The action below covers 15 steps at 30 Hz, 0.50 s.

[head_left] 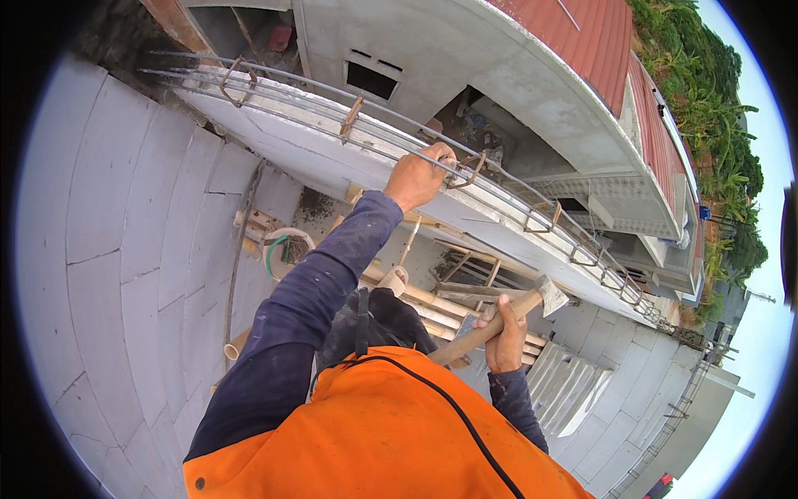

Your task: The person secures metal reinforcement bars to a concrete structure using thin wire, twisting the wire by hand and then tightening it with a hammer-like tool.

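My left hand (420, 176) reaches forward to the top of a pale block wall (324, 175). Its fingers are closed at the steel rebar (378, 143) that runs lengthwise along the wall, right beside a bent stirrup (468, 172). Whether anything small is also pinched there is hidden. Lower and to the right, my right hand (507, 339) grips the wooden handle of a hatchet (474, 339). The hatchet's metal head (551, 296) points up and right, apart from the wall.
Another block wall (116, 200) rises on the left. Below are wooden planks (428, 312), a pale bucket (287, 258) with a green handle and ribbed grey sheets (568, 387). Beyond the rebar stands a concrete building (532, 108) with a red roof (573, 37).
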{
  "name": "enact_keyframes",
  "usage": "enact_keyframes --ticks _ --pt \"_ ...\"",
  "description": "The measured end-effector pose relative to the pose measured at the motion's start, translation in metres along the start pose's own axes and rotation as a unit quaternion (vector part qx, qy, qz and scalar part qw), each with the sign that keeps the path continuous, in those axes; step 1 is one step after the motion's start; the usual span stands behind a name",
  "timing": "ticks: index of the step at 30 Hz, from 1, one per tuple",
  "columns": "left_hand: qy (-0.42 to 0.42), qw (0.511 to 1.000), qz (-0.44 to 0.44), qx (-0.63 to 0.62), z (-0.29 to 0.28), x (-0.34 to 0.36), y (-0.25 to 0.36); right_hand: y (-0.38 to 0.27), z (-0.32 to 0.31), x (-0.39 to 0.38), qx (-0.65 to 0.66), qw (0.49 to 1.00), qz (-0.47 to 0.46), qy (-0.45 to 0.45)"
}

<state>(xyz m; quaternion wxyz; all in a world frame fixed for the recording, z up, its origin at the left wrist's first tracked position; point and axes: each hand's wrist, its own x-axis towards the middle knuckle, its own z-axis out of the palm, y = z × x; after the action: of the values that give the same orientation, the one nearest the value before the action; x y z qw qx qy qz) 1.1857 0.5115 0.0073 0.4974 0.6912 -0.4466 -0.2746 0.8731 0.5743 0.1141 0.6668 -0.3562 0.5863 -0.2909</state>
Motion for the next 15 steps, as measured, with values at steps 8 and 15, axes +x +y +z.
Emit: enact_keyframes --ticks 8,15 --pt "-0.001 0.998 0.061 0.035 0.002 -0.006 -0.004 -0.016 0.023 0.002 0.008 0.998 -0.046 -0.051" --pt "0.01 0.999 0.042 0.02 0.012 -0.009 -0.009 -0.109 0.102 0.002 0.007 0.93 -0.348 -0.119"
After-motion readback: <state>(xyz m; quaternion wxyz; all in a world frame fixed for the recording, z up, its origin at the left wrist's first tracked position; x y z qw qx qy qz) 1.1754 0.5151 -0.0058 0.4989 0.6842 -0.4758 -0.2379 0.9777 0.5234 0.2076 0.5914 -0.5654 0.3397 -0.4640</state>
